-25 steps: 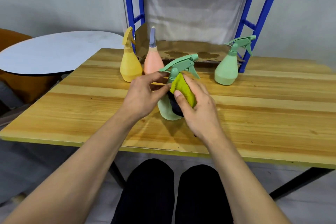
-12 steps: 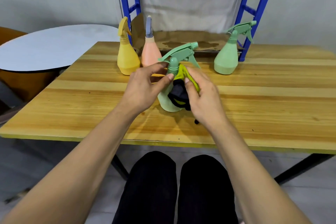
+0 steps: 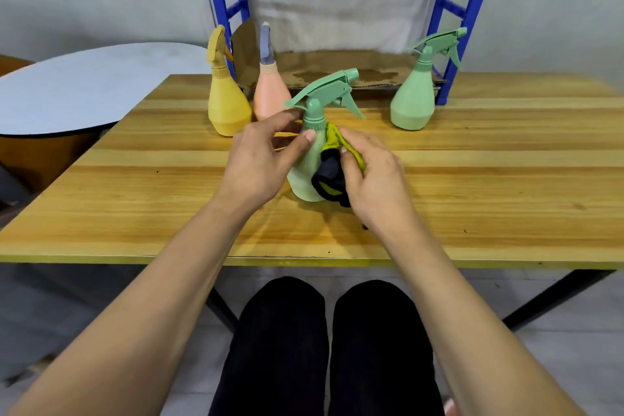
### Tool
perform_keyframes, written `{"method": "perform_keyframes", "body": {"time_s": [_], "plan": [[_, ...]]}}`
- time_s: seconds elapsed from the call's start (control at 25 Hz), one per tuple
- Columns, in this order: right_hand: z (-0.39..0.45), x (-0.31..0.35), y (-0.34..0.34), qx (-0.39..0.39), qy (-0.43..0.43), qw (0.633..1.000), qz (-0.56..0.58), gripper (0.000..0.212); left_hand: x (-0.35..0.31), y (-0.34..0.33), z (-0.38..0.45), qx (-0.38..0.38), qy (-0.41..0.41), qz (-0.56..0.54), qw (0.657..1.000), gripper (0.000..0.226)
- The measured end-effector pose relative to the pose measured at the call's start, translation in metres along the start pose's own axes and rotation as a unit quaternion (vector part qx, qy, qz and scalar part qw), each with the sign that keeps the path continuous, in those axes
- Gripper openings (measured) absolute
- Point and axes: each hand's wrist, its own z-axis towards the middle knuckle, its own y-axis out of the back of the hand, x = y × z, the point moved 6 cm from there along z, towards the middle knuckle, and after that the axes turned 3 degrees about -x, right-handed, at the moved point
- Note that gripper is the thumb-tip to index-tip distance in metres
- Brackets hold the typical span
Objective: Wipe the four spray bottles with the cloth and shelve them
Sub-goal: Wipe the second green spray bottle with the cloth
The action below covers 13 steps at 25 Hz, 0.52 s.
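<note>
Steadying the green bottle (image 3: 309, 159) upright on the desk (image 3: 489, 186), my left hand (image 3: 258, 165) has a curled grip round its neck so my right hand (image 3: 374, 179), gripping the cloth (image 3: 332, 165), can rub its side.

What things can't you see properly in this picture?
- Head view: the right side of the near green bottle is hidden by the cloth and the right hand.
- The left hand covers the bottle's left side.
- The blue shelf frame is cut off by the top edge, so its upper shelves don't show.
- The pink bottle shows only its nozzle's narrow back.
</note>
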Motion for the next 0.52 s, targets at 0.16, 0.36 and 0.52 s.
{"method": "perform_keyframes", "body": {"time_s": [0.16, 0.36, 0.52], "plan": [[-0.028, -0.022, -0.008, 0.020, -0.049, 0.992, -0.112, 0.042, 0.000, 0.006, -0.002, -0.008, 0.004, 0.023, 1.000, 0.043], [-0.032, -0.023, -0.005, 0.088, -0.085, 0.985, -0.121, 0.061, -0.004, 0.005, -0.010, -0.072, 0.008, 0.015, 0.997, 0.036], [-0.036, -0.024, 0.005, 0.030, -0.077, 0.994, -0.075, 0.049, -0.008, 0.002, -0.005, -0.041, 0.049, 0.012, 0.998, 0.037]]}}
